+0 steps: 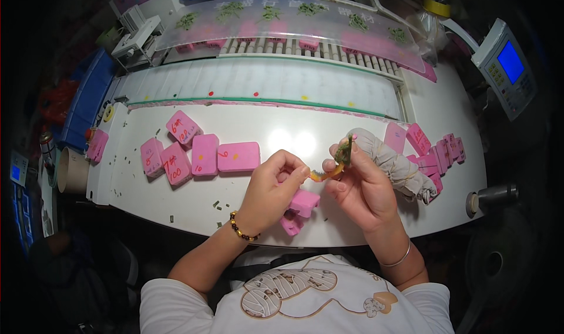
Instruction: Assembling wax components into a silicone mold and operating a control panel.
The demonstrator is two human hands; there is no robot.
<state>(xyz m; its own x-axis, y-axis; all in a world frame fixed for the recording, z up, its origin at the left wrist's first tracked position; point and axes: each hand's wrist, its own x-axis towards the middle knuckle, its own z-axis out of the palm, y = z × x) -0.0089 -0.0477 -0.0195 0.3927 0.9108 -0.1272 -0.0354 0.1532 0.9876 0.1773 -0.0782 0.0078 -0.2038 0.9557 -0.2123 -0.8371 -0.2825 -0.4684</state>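
Observation:
Above the white table, my left hand (273,184) and my right hand (367,193) are raised close together. Between them stretches a thin yellow-orange strip (318,176), its left end pinched in my left fingertips. Thumb and fingers of my right hand grip a small dark green piece (343,152) at the strip's other end; its exact kind is too small to make out. Below my left fingers lie irregular pink block pieces (304,202), partly covered by that hand. A crumpled grey cloth (390,164) rests just beyond my right hand.
Pink blocks (205,154) stand at left, and smaller pink blocks (446,151) at right. Tiny green bits (220,205) lie near the front edge. Behind are a white panel (258,84), rollers (276,47) and a translucent shelf (247,17) bearing green clusters. A blue-screened device (506,67) stands right.

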